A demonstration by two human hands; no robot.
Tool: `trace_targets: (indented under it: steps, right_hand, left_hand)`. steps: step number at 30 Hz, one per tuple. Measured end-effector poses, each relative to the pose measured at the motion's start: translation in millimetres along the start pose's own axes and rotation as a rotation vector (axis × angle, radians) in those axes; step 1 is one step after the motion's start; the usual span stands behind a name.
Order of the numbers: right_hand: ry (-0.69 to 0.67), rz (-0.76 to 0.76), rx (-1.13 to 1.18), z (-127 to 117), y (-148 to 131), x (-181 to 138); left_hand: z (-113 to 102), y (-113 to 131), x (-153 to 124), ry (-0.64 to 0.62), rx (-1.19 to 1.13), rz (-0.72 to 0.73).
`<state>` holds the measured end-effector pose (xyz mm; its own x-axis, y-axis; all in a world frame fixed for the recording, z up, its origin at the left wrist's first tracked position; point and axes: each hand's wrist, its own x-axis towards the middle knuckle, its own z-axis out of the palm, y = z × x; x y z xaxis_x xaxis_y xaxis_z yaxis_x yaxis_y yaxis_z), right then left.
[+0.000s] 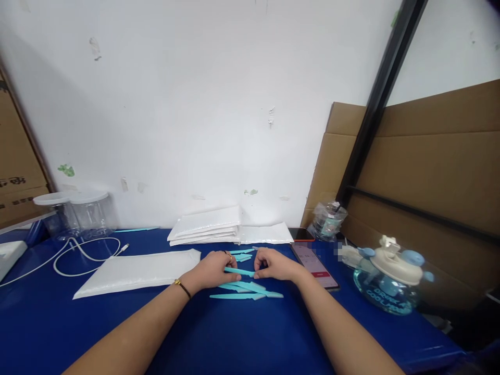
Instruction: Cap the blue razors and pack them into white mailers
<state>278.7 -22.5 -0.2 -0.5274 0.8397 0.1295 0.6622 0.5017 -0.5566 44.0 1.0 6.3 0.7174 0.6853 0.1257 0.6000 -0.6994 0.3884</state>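
Observation:
My left hand [214,268] is closed around the handle of a turquoise eyebrow razor [240,271], which points to the right. At its other end, the thumb and fingers of my right hand [276,264] are pinched together on the tip. Just in front of my hands, several more turquoise razors [237,296] lie in a loose, overlapping group on the blue table [234,333]. Behind and between the hands lie a few others [241,252], partly covered by my left fingers. A white padded mailer [136,271] lies flat beside my left hand.
Stacked white mailers [207,226] lie against the wall. At right are a phone [316,265], a wrapped cup [328,221] and a clear water bottle [390,286]. Lidded clear jars [91,216] and a white cable [88,245] are at left. Cardboard [437,156] stands along the right side.

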Motion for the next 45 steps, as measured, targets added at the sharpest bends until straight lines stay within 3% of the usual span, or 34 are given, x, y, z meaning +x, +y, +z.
trace_targets:
  steps: [6,12,14,16,20,22,25,32,37,42,45]
  right_hand:
    - [0.176,0.02,0.001,-4,13,1]
    - [0.406,0.17,-0.067,-13,37,0]
    - [0.396,0.168,-0.056,-13,35,-1]
    - [0.301,0.15,0.002,-12,27,-2]
    - [-0.003,0.117,0.08,-11,3,-7]
    - [-0.117,0.09,0.051,-10,-7,-8]
    - [-0.176,0.087,0.017,-5,-16,-7]
    - [-0.026,0.107,-0.086,7,-20,-5]
    - [-0.084,0.15,-0.051,7,-16,-3]
    - [0.195,0.258,0.03,-7,7,-4]
    - [0.254,0.29,0.057,-14,14,-6]
  left_hand:
    - [0,-16,8,0.064,0.033,-0.107]
    - [-10,-36,6,0.189,0.07,-0.236]
    - [-11,-33,4,0.243,0.083,-0.193]
    - [-11,-25,2,0.24,0.077,-0.126]
    - [-8,-6,-3,-0.018,-0.007,0.008]
    - [-6,-1,-5,-0.103,-0.031,-0.007]
    - [-3,-1,-6,-0.157,-0.079,-0.088]
    - [-1,-6,-5,-0.148,-0.138,-0.142]
    - [-7,-12,-3,-0.129,-0.304,-0.143]
    - [-17,-27,1,-0.043,-0.397,-0.189]
    - [-20,-29,0,0.064,-0.314,-0.128]
